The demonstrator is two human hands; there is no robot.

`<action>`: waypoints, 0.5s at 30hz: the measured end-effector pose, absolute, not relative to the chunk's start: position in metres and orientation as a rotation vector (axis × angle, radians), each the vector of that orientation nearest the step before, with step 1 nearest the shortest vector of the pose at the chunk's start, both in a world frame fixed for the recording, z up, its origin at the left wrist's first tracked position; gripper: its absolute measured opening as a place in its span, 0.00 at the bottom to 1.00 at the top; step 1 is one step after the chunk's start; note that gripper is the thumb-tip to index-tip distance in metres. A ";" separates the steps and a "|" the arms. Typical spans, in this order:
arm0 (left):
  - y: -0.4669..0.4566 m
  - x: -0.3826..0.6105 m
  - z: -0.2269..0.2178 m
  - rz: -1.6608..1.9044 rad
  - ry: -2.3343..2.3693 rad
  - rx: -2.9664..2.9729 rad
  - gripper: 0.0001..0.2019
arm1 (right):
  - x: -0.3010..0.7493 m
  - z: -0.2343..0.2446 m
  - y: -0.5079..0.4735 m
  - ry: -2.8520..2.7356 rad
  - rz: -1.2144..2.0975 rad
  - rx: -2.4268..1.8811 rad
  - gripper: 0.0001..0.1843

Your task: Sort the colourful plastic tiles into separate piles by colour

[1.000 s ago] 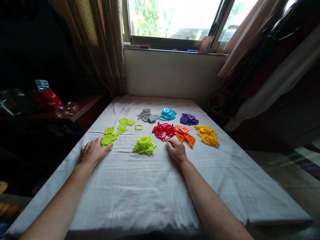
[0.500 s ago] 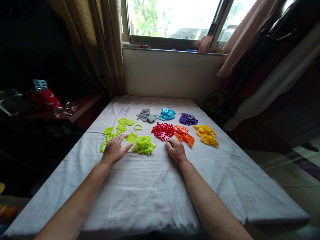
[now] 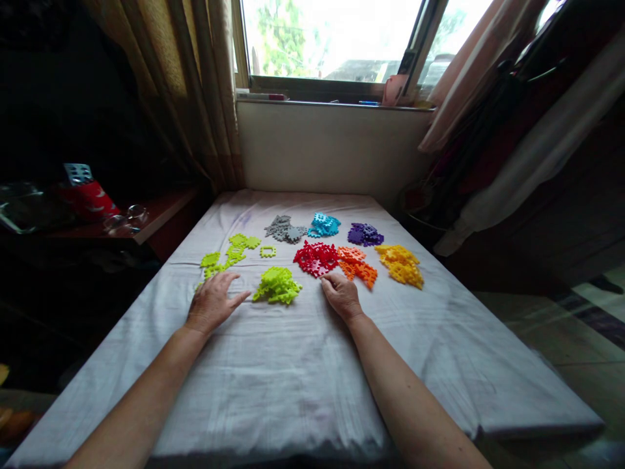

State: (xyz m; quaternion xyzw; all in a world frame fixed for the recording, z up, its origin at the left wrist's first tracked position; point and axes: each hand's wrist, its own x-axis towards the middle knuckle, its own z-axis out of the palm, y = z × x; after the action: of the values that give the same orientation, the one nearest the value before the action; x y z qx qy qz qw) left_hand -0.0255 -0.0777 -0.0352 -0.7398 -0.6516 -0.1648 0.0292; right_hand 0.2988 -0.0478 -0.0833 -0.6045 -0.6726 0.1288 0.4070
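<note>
My left hand (image 3: pixel 212 303) is open over the table, thumb and fingers apart, with nothing visible between them. Just beyond its fingers lie spread-out lime-green interlocking plastic pieces (image 3: pixel 211 260), partly hidden by the hand. To its right is a heaped pile of lime-green pieces (image 3: pixel 278 286), clear of the thumb. A lime-green square frame piece (image 3: pixel 267 252) lies alone behind that pile. My right hand (image 3: pixel 343 298) rests closed on the cloth, its fingertips at the near edge of the red pieces (image 3: pixel 316 258). Whatever is inside its curled fingers, if anything, is hidden.
Grey (image 3: pixel 284 229), blue (image 3: pixel 323 225) and purple pieces (image 3: pixel 365 234) form piles farther back. Orange (image 3: pixel 359 268) and yellow pieces (image 3: pixel 401 266) lie to the right. A pale cloth (image 3: pixel 283 391) covers the table. Glasses (image 3: pixel 127 220) sit on a side shelf at left.
My left hand has drawn back to the left, away from the lime-green pile. The flat lime-green piece beside its fingers no longer lies there. My right hand stays put.
</note>
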 end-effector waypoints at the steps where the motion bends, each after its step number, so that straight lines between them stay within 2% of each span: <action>1: -0.081 -0.037 -0.035 -0.426 -2.079 -2.195 0.26 | 0.299 -0.084 -0.048 -1.698 0.321 -1.523 0.11; 6: -0.093 -0.072 -0.035 -0.140 -2.366 -1.888 0.34 | 0.299 -0.085 -0.047 -1.694 0.320 -1.526 0.11; 15: -0.096 -0.063 -0.034 -0.134 -2.337 -1.923 0.25 | 0.299 -0.084 -0.048 -1.689 0.316 -1.539 0.12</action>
State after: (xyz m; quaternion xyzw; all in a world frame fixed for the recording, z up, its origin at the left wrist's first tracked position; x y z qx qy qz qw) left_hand -0.0627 -0.0959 -0.0337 -0.6336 -0.7704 -0.0443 0.0560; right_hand 0.2986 -0.0484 -0.0837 -0.6099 -0.6692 0.1254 0.4056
